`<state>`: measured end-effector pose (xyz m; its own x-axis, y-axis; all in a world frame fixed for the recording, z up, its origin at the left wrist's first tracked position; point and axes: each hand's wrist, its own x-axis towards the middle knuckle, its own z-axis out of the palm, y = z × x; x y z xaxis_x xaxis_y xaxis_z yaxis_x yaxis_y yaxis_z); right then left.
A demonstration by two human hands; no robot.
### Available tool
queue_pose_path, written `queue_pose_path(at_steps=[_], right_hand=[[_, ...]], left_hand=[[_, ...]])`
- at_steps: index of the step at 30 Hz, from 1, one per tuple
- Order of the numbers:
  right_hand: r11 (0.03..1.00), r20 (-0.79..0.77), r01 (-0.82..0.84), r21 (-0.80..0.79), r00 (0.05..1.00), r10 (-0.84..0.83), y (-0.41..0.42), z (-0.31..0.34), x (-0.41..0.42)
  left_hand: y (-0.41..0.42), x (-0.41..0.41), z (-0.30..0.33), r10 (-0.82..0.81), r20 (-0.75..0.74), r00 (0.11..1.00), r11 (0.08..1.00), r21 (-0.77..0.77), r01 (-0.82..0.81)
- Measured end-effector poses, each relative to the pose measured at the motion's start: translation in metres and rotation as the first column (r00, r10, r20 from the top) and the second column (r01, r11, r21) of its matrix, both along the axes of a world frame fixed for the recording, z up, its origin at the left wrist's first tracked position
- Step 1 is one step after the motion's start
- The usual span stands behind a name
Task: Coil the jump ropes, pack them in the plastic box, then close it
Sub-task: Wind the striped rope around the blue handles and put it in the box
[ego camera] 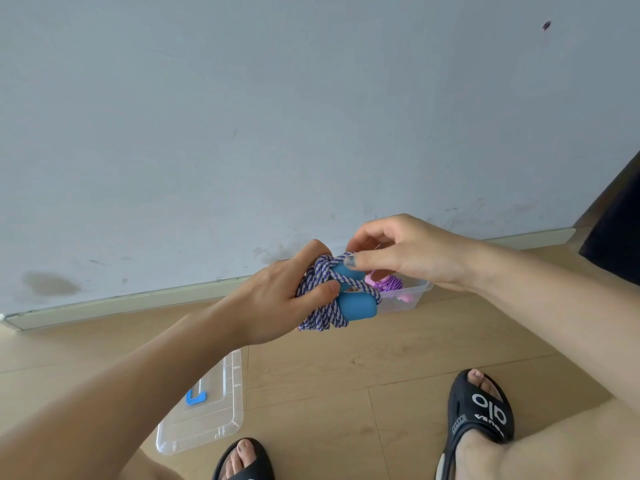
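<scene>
My left hand (287,292) grips a coiled jump rope (323,313) of purple-and-white braided cord with blue handles, held above the floor. My right hand (398,252) pinches a strand of that cord near the top of the coil, thumb and fingers curled on it. Behind and below the coil stands the clear plastic box (414,296) on the floor by the wall. Inside it lies a pink and purple jump rope (388,282), partly hidden by my hands. The box's clear lid (207,410), with a blue clip, lies flat on the floor at the lower left.
A pale wall with a skirting board (138,301) runs behind the box. The floor is light wood planks. My feet in black sandals (479,417) stand at the bottom. A dark object (616,237) sits at the right edge.
</scene>
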<state>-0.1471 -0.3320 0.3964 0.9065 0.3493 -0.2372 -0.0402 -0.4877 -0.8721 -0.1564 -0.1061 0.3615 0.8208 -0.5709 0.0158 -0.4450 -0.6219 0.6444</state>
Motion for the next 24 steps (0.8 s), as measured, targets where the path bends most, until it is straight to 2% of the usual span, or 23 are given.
queue_pose_path(at_steps=[2,6,9,12,16,20,24], right_hand=[[1.0,0.033,-0.001,-0.005,0.999,0.001,0.001,-0.002,0.0],[1.0,-0.031,-0.022,0.013,0.999,0.022,0.002,-0.009,0.001],[0.999,0.028,-0.016,0.03,1.0,0.016,0.003,-0.011,0.003],[1.0,0.137,-0.015,0.015,0.991,0.012,0.005,-0.006,0.005],[0.996,0.253,-0.05,-0.069,0.965,0.066,0.006,-0.003,0.004],[0.997,0.351,-0.047,-0.061,0.934,0.066,0.009,-0.003,0.003],[0.998,0.348,-0.045,-0.037,0.936,0.055,0.01,-0.004,0.005]], left_hand=[[-0.003,0.0,-0.002,-0.015,0.009,1.0,0.999,0.035,0.015],[-0.007,-0.001,-0.005,-0.017,0.026,1.0,0.996,0.087,0.015],[-0.008,-0.001,-0.004,-0.012,0.024,1.0,0.997,0.083,0.01],[-0.007,-0.001,-0.002,-0.003,-0.016,1.0,0.999,0.049,0.004],[-0.007,-0.003,-0.001,-0.001,-0.139,0.99,0.998,-0.063,-0.008],[-0.007,-0.001,0.002,-0.003,-0.181,0.983,0.991,-0.13,-0.021],[-0.003,0.005,-0.001,-0.007,-0.204,0.979,0.989,-0.148,-0.024]])
